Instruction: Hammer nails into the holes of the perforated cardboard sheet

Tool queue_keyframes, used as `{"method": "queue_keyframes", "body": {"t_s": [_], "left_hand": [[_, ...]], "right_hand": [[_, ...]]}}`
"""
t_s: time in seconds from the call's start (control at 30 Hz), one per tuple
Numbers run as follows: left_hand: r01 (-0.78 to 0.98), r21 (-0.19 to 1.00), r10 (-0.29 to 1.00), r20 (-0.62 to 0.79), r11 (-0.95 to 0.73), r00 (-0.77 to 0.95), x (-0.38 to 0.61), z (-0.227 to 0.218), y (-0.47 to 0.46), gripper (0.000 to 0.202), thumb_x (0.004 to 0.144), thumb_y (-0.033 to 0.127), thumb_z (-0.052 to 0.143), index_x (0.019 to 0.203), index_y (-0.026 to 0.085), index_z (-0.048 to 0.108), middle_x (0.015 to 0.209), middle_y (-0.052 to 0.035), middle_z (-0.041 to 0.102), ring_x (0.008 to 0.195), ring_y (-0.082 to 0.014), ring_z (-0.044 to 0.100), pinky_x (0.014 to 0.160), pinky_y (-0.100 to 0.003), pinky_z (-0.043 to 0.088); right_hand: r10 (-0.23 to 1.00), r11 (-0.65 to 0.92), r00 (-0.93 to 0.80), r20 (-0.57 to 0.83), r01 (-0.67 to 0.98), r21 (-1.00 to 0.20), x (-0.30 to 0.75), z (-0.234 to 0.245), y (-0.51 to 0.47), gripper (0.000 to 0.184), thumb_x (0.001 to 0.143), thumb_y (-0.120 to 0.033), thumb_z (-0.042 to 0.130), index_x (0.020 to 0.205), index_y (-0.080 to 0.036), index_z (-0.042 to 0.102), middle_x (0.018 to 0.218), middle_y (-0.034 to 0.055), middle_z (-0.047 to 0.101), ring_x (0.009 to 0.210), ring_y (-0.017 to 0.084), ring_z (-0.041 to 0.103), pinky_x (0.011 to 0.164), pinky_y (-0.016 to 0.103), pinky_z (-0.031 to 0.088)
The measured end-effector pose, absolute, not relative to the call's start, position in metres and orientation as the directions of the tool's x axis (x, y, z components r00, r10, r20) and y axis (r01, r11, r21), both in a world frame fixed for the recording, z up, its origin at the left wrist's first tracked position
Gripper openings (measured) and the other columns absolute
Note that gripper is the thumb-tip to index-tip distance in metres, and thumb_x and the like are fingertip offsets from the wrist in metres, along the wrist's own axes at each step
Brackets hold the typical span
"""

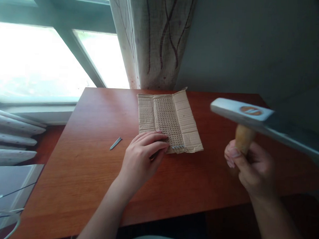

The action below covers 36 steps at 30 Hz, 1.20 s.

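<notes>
Your left hand (pixel 143 150) half-curls over the 7 o'clock edge of a tan corrugated-cardboard sheet (pixel 186 117); can't tell if it pinches anything. Right hand (pixel 254 171), 4 o'clock, grips a held-up wooden-handled steel hammer (pixel 234 111). Apparently done: one short row of silvery nails (pixel 178 147), 5 o'clock. Most holes (pixel 163 114) look unfilled; loose grey nails (pixel 115 143), 8 o'clock on the reddish-brown wooden counter (pixel 91 187).

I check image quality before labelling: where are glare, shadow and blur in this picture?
Head view: window panes burn out to white, wooden tabletop carries pale sheen near them, wall at right is in shadow, and the wood-handled hammer in the right hand looks blurred.
</notes>
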<state>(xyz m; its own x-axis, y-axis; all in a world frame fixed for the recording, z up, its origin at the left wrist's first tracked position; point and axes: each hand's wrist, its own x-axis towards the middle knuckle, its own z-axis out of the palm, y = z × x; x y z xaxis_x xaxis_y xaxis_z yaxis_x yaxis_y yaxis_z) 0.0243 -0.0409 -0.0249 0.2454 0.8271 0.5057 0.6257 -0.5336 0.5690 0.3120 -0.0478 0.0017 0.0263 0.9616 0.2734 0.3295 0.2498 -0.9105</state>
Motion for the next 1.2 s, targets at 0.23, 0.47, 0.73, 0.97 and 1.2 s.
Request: {"method": "queue_keyframes", "body": {"t_s": [0.23, 0.47, 0.73, 0.97, 1.2], "left_hand": [[0.618, 0.583, 0.831, 0.504, -0.527, 0.234, 0.025, -0.026, -0.040, 0.011, 0.093, 0.017, 0.069, 0.094, 0.025, 0.077, 0.113, -0.0002, 0.079, 0.113, -0.0214, 0.071, 0.100, -0.039, 0.055], [0.615, 0.583, 0.829, 0.507, -0.530, 0.235, 0.025, -0.026, -0.042, 0.012, 0.092, 0.017, 0.069, 0.094, 0.025, 0.077, 0.114, -0.0003, 0.079, 0.114, -0.0214, 0.071, 0.101, -0.039, 0.055], [0.622, 0.590, 0.840, 0.494, -0.515, 0.227, 0.027, -0.022, -0.041, 0.012, 0.093, 0.017, 0.068, 0.098, 0.024, 0.077, 0.113, -0.0015, 0.079, 0.113, -0.0218, 0.071, 0.100, -0.039, 0.057], [0.654, 0.603, 0.816, 0.576, -0.456, 0.038, 0.012, -0.002, -0.052, 0.018, 0.093, 0.013, 0.065, 0.105, 0.022, 0.075, 0.116, -0.0040, 0.078, 0.110, -0.0198, 0.073, 0.099, -0.033, 0.059], [0.960, 0.279, 0.960, 0.272, -0.018, -0.061, -0.058, -0.017, -0.060, 0.025, 0.099, 0.037, 0.056, 0.111, 0.024, 0.074, 0.114, -0.0037, 0.077, 0.096, -0.0259, 0.074, 0.073, -0.035, 0.053]], "right_hand": [[0.917, 0.349, 0.256, 0.307, -0.135, -0.927, 0.291, -0.015, -0.008, 0.048, 0.097, -0.045, 0.065, 0.062, -0.021, 0.041, 0.048, -0.0088, 0.030, 0.038, 0.006, 0.028, 0.038, 0.024, 0.020], [0.873, 0.434, 0.297, 0.387, -0.108, -0.895, 0.288, -0.026, 0.003, 0.049, 0.097, -0.040, 0.066, 0.060, -0.021, 0.039, 0.047, -0.0091, 0.031, 0.038, 0.006, 0.027, 0.038, 0.024, 0.021], [0.906, 0.384, 0.217, 0.363, -0.062, -0.921, 0.288, -0.028, -0.005, 0.049, 0.098, -0.043, 0.063, 0.060, -0.021, 0.042, 0.048, -0.0072, 0.038, 0.040, 0.008, 0.038, 0.039, 0.025, 0.026], [0.895, 0.385, 0.253, 0.366, -0.029, -0.922, 0.282, -0.031, -0.010, 0.055, 0.097, -0.044, 0.065, 0.055, -0.022, 0.037, 0.046, -0.0079, 0.032, 0.038, 0.007, 0.031, 0.038, 0.024, 0.020], [0.895, 0.385, 0.251, 0.368, -0.025, -0.922, 0.281, -0.034, -0.013, 0.053, 0.095, -0.042, 0.066, 0.056, -0.022, 0.038, 0.047, -0.0077, 0.034, 0.039, 0.007, 0.032, 0.037, 0.024, 0.022]]}}
